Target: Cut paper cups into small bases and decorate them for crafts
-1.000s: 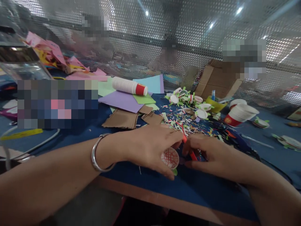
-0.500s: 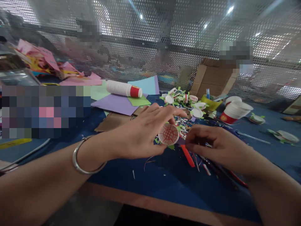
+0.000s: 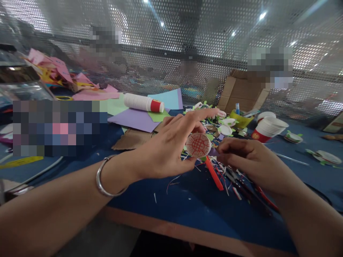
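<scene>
My left hand (image 3: 168,148) holds a small round white disc with a red lattice print (image 3: 198,145) between thumb and middle finger, its index finger stretched out above. My right hand (image 3: 248,160) is curled, its fingertips pinched on a small purple paper piece (image 3: 213,152) at the disc's right edge. Both hands hover just above the blue table cover (image 3: 187,207). A red strip (image 3: 214,174) lies under them among paper scraps.
Finished paper discs with green bits (image 3: 225,125) lie behind the hands. Stacked paper cups lie at the back (image 3: 143,102) and on the right (image 3: 268,129). Coloured paper sheets (image 3: 134,119), cardboard pieces (image 3: 131,139), a cardboard box (image 3: 241,91) and a perforated metal screen (image 3: 187,43) stand beyond.
Both hands have lifted the disc off the table and moved it away from me; the red strip that was at my fingers now lies on the cover.
</scene>
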Demonstrator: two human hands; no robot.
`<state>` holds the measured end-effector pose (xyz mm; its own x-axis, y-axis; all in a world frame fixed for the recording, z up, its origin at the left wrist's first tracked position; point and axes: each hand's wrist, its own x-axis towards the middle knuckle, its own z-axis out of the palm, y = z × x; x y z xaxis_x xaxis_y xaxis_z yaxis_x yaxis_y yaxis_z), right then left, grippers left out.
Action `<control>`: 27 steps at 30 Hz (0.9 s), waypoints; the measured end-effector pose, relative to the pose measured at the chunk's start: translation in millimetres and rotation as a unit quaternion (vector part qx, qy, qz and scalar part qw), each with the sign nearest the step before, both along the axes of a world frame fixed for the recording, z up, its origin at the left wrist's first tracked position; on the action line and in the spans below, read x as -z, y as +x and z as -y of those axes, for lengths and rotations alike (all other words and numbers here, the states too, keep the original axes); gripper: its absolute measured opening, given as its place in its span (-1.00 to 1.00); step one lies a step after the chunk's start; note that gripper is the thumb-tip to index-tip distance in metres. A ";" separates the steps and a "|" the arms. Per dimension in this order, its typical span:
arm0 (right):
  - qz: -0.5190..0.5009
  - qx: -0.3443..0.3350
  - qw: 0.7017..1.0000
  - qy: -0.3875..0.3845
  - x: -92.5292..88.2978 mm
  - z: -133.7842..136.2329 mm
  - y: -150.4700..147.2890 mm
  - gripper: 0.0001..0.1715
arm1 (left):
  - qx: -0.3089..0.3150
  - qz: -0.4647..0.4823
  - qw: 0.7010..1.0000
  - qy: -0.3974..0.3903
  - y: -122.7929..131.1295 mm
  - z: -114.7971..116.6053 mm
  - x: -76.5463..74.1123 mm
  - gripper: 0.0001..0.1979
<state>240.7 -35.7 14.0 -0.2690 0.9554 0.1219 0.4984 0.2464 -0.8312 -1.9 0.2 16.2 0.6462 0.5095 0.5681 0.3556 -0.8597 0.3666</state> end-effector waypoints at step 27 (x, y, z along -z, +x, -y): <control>-0.050 0.034 0.996 -0.063 -3.1 0.3 -1.0 -0.60 | 0.004 0.034 0.998 -0.057 4.5 -7.9 3.4 0.05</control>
<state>239.7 -36.0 17.0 -0.1950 0.9806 0.0222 0.4245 0.1048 -0.8993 2.6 8.1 12.8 0.6129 0.5679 0.5494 0.3202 -0.8142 0.4844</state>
